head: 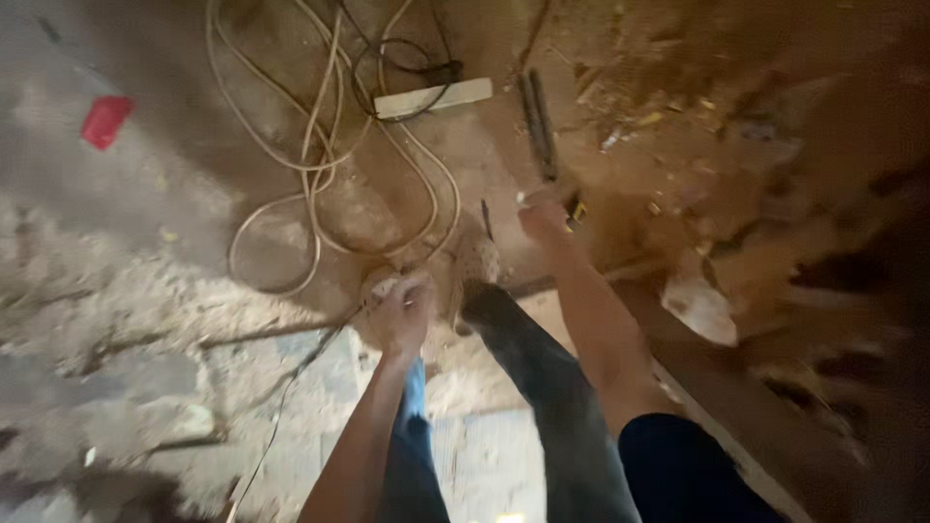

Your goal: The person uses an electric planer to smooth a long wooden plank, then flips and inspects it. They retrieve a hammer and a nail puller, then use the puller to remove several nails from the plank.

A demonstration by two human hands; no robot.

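The view is blurred. My left hand [402, 315] reaches down to the dusty floor, fingers curled around the end of a pale cable [315, 165] that loops across the ground. My right hand [544, 215] is stretched farther forward and closed on the lower end of a long dark tool [538, 126], with a small yellow-and-black part just beside the fingers. My foot in a dusty shoe [475, 261] and my dark trouser leg [542, 387] stand between the two arms.
A white power strip [433, 98] lies at the top with black cords plugged in. A red scrap [105, 120] sits at the far left. Rubble and debris [697, 174] cover the right side, with a pale chunk [699, 308] and a wooden board edge [736, 397].
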